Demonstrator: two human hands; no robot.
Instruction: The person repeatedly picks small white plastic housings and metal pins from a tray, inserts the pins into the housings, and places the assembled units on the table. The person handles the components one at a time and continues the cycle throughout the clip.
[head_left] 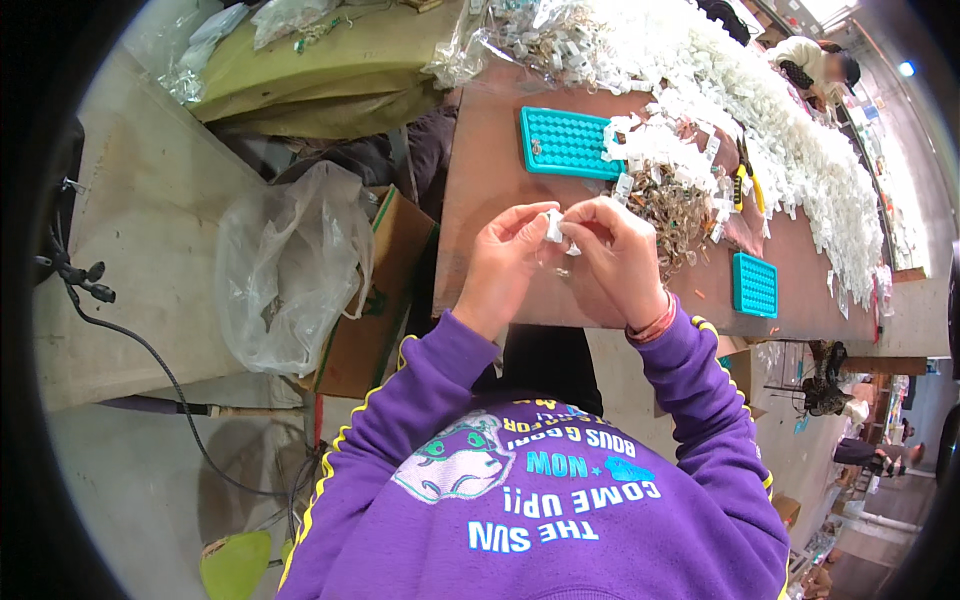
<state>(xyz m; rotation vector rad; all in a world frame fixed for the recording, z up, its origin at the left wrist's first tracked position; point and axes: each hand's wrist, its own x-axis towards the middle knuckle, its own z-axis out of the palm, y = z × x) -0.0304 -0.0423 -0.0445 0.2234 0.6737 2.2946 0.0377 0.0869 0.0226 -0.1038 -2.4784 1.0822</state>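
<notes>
Both hands meet just over the table's near edge, fingertips almost touching. My left hand (503, 262) pinches a small white tag (554, 228) between thumb and fingers. From the other side, my right hand (622, 252) closes its thumb and forefinger at the tag's right edge. A tiny shiny piece hangs beneath the fingertips, too small to name. Right behind my right hand lies a tangled pile of small metallic trinkets (665, 205) with white tags among them.
A turquoise compartment tray (565, 142) lies beyond my hands, another turquoise tray (755, 285) to the right. Yellow-and-black pliers (742, 185) rest by the pile. White tags (810, 200) heap along the far side. Left of the table, a plastic bag (290, 270) stands beside a cardboard box (385, 290).
</notes>
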